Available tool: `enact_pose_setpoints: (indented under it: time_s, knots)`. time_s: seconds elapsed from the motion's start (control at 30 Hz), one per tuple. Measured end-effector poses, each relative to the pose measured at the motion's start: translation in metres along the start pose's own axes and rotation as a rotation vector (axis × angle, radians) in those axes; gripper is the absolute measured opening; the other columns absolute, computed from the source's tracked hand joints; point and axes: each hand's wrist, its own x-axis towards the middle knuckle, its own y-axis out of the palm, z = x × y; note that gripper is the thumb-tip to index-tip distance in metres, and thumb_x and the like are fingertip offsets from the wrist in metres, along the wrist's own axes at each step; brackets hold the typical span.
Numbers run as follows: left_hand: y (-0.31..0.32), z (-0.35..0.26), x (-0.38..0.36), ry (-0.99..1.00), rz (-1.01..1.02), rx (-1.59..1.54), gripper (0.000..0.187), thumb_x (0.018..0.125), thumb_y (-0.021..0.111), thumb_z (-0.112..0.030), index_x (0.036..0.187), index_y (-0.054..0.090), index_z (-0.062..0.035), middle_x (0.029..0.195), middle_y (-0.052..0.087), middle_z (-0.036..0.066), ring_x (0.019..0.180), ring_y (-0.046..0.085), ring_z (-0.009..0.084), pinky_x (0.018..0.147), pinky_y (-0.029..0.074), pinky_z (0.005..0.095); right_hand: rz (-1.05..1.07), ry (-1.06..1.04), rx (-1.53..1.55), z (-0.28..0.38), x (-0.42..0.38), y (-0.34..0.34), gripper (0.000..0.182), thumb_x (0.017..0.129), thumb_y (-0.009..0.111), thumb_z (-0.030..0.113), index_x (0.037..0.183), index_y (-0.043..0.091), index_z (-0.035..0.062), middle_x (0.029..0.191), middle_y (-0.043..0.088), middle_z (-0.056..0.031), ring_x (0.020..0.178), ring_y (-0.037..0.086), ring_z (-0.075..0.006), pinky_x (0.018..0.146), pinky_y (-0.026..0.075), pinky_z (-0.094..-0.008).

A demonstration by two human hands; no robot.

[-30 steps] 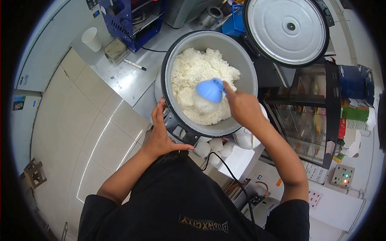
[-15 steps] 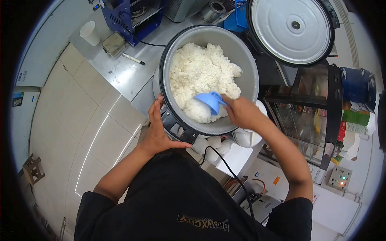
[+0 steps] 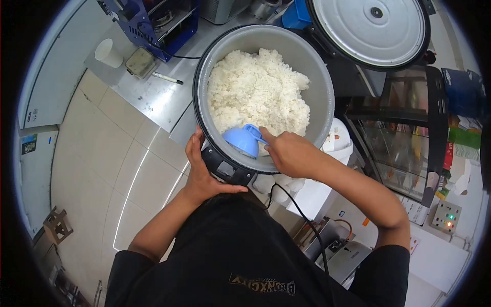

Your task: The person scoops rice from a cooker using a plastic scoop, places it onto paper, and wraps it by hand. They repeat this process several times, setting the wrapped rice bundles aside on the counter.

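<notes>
Big round cooker (image 3: 319, 97), open, filled partly with white rice (image 3: 261, 92); rice is heaped in a rough mound, with bare grey inner wall left visible, widest at the right of the view. Blue scoop (image 3: 240, 141) is held inside the cooker, at the wall nearest the wearer, low at the rice edge; its rounded outside is seen, contents can't be told. Handle is gripped by the right hand (image 3: 294, 155), fingers curled in and pinched around it. Cooker's outer side is touched by the left hand (image 3: 200, 176), at the black latch panel (image 3: 227, 168); thumb is spread wide from the fingers, nothing seen held.

Metal lid (image 3: 358, 38) is swung open beyond the rim, inner face shown. White cup (image 3: 108, 53) is stood on the metal counter (image 3: 148, 100), contents unclear; small lidded box (image 3: 140, 62) is set just beside it, contents not readable, with a marker (image 3: 168, 78) laid near. Blue container (image 3: 296, 15) is placed behind the cooker, near the lid, inside not clear. White tub (image 3: 337, 142) is partly hidden by the right arm. White rounded items (image 3: 280, 188) are bunched below the cooker rim, partly covered by a black cable (image 3: 307, 220)
</notes>
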Motion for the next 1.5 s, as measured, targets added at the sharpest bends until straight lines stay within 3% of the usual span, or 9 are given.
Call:
enact_pose_setpoints:
  time_s: [0.33,0.4,0.43,0.47,0.57,0.7,1.03,1.2,1.5]
  knots:
    - [0.001,-0.001,-0.002,0.004,-0.017,-0.028,0.173,0.042,0.102,-0.061,0.161,-0.008,-0.001,0.162,0.011,0.024,0.153,0.023,0.0431,0.125,0.024,0.0572,0.034,0.049,0.115,-0.002,-0.014,-0.037,0.05,0.096,0.056,0.007,0.143,0.051,-0.0101,0.09,0.071,-0.0311,0.087,0.071,-0.0433,0.078,0.055,-0.05]
    - [0.001,0.001,-0.003,-0.044,-0.004,-0.053,0.174,0.043,0.103,-0.06,0.162,-0.01,-0.0032,0.163,0.011,0.024,0.153,0.022,0.0432,0.126,0.023,0.0571,0.146,0.062,0.468,-0.03,-0.009,-0.053,0.042,0.1,0.058,0.011,0.139,0.06,-0.0037,0.09,0.072,-0.0271,0.084,0.071,-0.0396,0.078,0.053,-0.0477]
    - [0.0,0.001,-0.003,-0.044,-0.016,-0.058,0.174,0.043,0.103,-0.06,0.162,-0.01,-0.0032,0.163,0.011,0.024,0.153,0.022,0.0432,0.126,0.023,0.0571,0.232,0.275,0.599,-0.037,-0.01,-0.057,0.037,0.101,0.059,0.013,0.136,0.064,0.0001,0.089,0.071,-0.0256,0.083,0.07,-0.0371,0.079,0.052,-0.0457]
    - [-0.002,0.002,-0.003,-0.053,0.004,-0.048,0.174,0.042,0.103,-0.059,0.162,-0.011,-0.0043,0.163,0.011,0.024,0.153,0.022,0.0434,0.126,0.023,0.057,0.233,0.273,0.584,-0.041,-0.012,-0.055,0.037,0.101,0.059,0.013,0.136,0.064,0.0001,0.089,0.071,-0.0256,0.083,0.07,-0.0371,0.079,0.052,-0.0457]
    - [-0.002,0.005,0.001,-0.048,0.009,-0.044,0.175,0.042,0.103,-0.058,0.162,-0.012,-0.0054,0.163,0.011,0.023,0.154,0.021,0.0435,0.126,0.023,0.0568,-0.155,0.031,0.235,-0.033,-0.021,-0.046,0.041,0.101,0.056,0.013,0.14,0.061,-0.0001,0.083,0.07,-0.0228,0.074,0.069,-0.038,0.071,0.053,-0.0474]
    - [-0.002,0.004,0.002,-0.031,0.007,-0.042,0.174,0.043,0.104,-0.057,0.163,-0.011,-0.0051,0.163,0.011,0.023,0.154,0.022,0.0427,0.126,0.023,0.0562,-0.153,0.06,-0.151,-0.01,-0.028,-0.018,0.053,0.098,0.059,0.012,0.15,0.051,0.0042,0.081,0.068,-0.0223,0.077,0.069,-0.0425,0.074,0.053,-0.0521]
    - [0.0,0.003,0.003,-0.001,-0.013,-0.045,0.173,0.043,0.103,-0.057,0.163,-0.008,-0.0017,0.161,0.014,0.027,0.153,0.019,0.0457,0.125,0.027,0.0564,-0.13,0.221,0.246,-0.046,-0.02,-0.025,0.044,0.101,0.058,0.015,0.142,0.058,-0.0005,0.108,0.071,-0.0298,0.102,0.069,-0.0464,0.091,0.053,-0.0491]
    - [0.001,0.002,0.002,-0.017,-0.021,-0.034,0.174,0.04,0.103,-0.059,0.163,-0.008,-0.0037,0.162,0.013,0.021,0.154,0.023,0.0411,0.126,0.025,0.0562,0.006,0.071,0.491,-0.043,-0.006,-0.006,0.043,0.102,0.057,0.015,0.141,0.058,-0.0041,0.111,0.069,-0.0333,0.106,0.068,-0.047,0.096,0.052,-0.0463]
    - [0.001,-0.003,0.006,-0.007,-0.038,-0.044,0.174,0.043,0.102,-0.058,0.163,-0.011,-0.0031,0.16,0.01,0.027,0.152,0.02,0.0464,0.126,0.026,0.0569,-0.012,0.112,0.175,0.014,-0.017,-0.008,0.049,0.101,0.052,0.011,0.145,0.045,-0.009,0.087,0.068,-0.0327,0.089,0.067,-0.0505,0.084,0.05,-0.0571]
